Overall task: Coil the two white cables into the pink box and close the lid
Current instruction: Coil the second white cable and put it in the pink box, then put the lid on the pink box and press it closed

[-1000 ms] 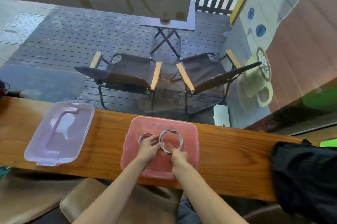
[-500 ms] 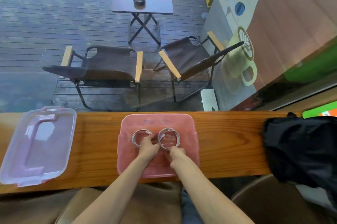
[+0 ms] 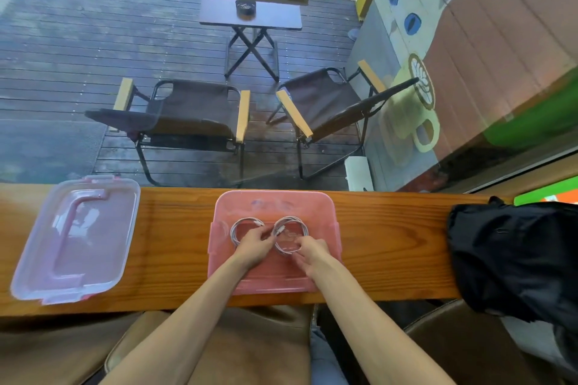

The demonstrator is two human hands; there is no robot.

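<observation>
Left hand point(image 3: 255, 247): fingers point(image 3: 269, 236) curled on the near right arc of the left cable coil point(image 3: 242, 228), apparently pinching it, with the rest of that ring lying flat ahead of the knuckles. Right hand point(image 3: 311, 249): fingers point(image 3: 297, 254) bent down onto the near edge of the right cable coil point(image 3: 292, 236), touching it; whether pinching or merely pressing, cannot tell. Both coils white, roughly round, side by side and almost touching in the middle, a plug end showing on each near the gap between them. Both lying on the floor of the pink box point(image 3: 275, 203), open-topped, set at the middle of the wooden bench point(image 3: 175, 228), its near rim close to the bench's near edge. Both forearms bare, reaching in over that near rim.

Further left on the bench, well apart from the box: the clear lid point(image 3: 75, 240), lying flat, handle recess showing, pink clips at its ends. At the right end of the bench: a black bag point(image 3: 516, 256), slumped and overhanging the near edge. Below the bench: brown seat cushions point(image 3: 250, 350). Beyond the bench, through glass: a wet plank deck with two folding chairs point(image 3: 194, 115), wooden armrests, and a small folding table point(image 3: 250, 18) behind them. On the wall to the right: a painted white cat point(image 3: 406, 18) with blue eyes, holding a cup.
</observation>
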